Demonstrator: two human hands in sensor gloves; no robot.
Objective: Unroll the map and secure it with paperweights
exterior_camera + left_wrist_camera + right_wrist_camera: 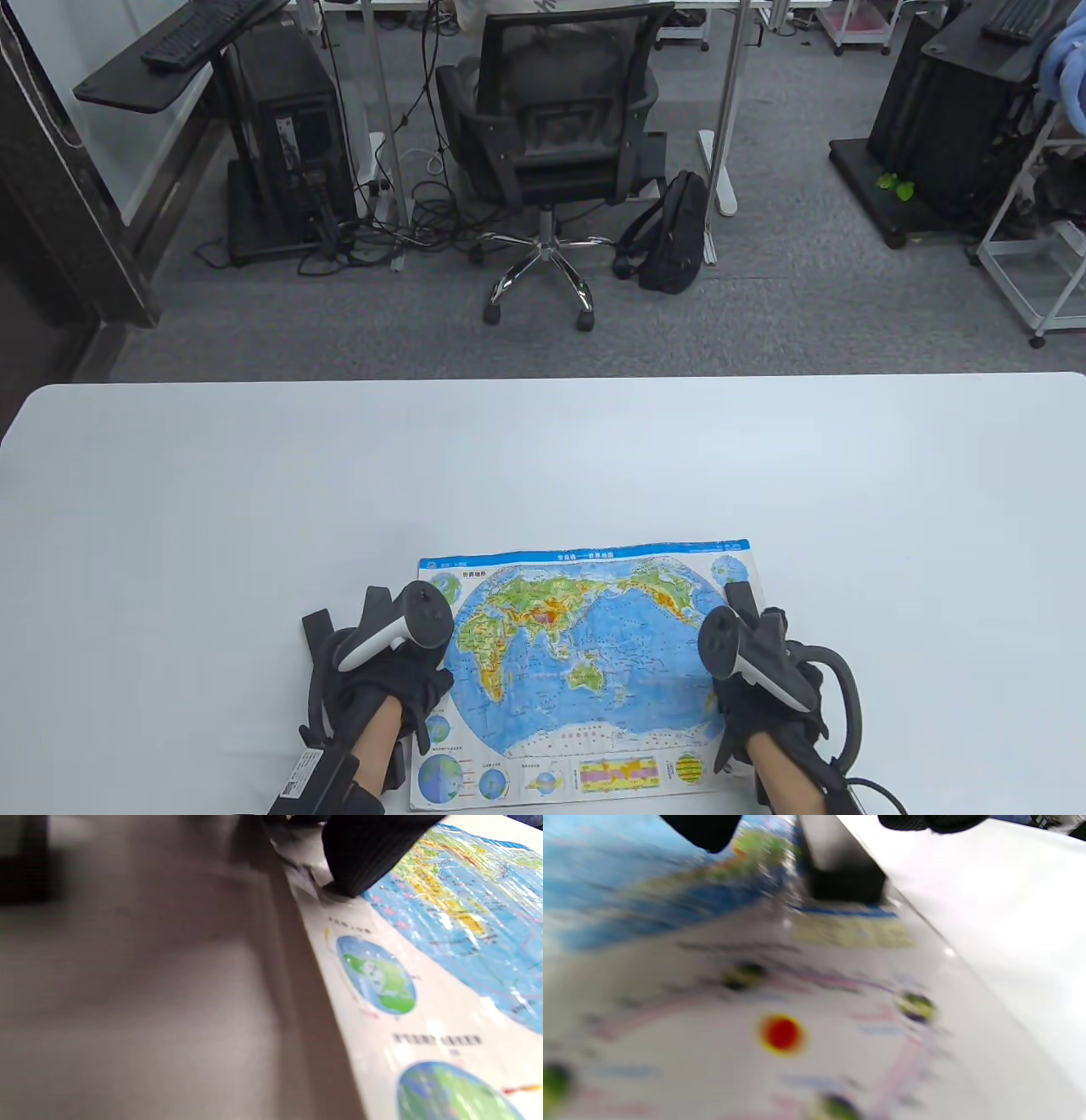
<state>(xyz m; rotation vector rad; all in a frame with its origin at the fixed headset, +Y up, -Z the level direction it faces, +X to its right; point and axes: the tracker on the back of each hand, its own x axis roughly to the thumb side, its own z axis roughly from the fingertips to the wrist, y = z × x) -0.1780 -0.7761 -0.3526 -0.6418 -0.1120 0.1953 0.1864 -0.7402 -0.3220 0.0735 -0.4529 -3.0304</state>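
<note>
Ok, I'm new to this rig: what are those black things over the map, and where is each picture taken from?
They are a person's two gloved hands, each with a tracker strapped on its back. The big picture looks down at the white table; the two blurry ones come from cameras on the wrists. The map lies unrolled and flat. The left hand rests at its left edge, a fingertip pressing it there. The right hand rests at its right edge, near a dark block, perhaps a paperweight. Neither hand plainly holds anything.

Beyond white tabletop: black office chair at 12 o'clock, backpack beside it, keyboard at 11.
</note>
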